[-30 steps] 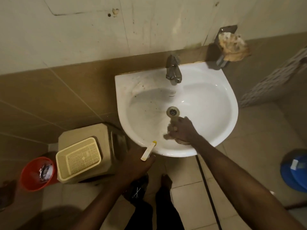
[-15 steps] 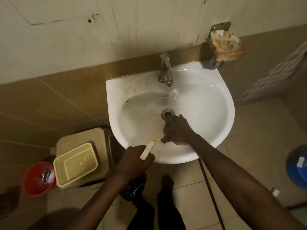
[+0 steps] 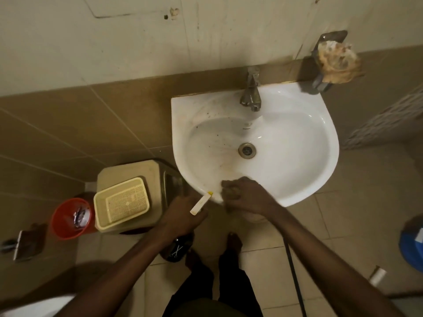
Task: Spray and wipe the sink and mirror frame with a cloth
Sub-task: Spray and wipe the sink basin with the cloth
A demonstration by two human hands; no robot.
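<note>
A white wall-hung sink (image 3: 297, 143) shows dark specks on its left inner slope, with a metal drain (image 3: 246, 150) at its middle and a tap (image 3: 251, 93) at the back. My right hand (image 3: 247, 197) grips a brownish cloth (image 3: 230, 193) against the sink's near-left rim. Just left of that rim, my left hand (image 3: 183, 216) holds a dark spray bottle (image 3: 177, 249); its white nozzle with a yellow tip (image 3: 201, 203) points up toward the rim. No mirror is in view.
A beige stool with a cream basket (image 3: 121, 202) stands left of the sink, an orange bucket (image 3: 69, 219) beside it. A wall holder with a crumpled sponge (image 3: 337, 61) hangs at the back right. A blue bucket (image 3: 412, 241) sits at the right edge. My bare feet (image 3: 234, 244) are below.
My right hand has drawn the cloth from beside the drain back to the sink's near-left rim, uncovering the drain. The view has shifted, and the left hand with the bottle stays near the rim.
</note>
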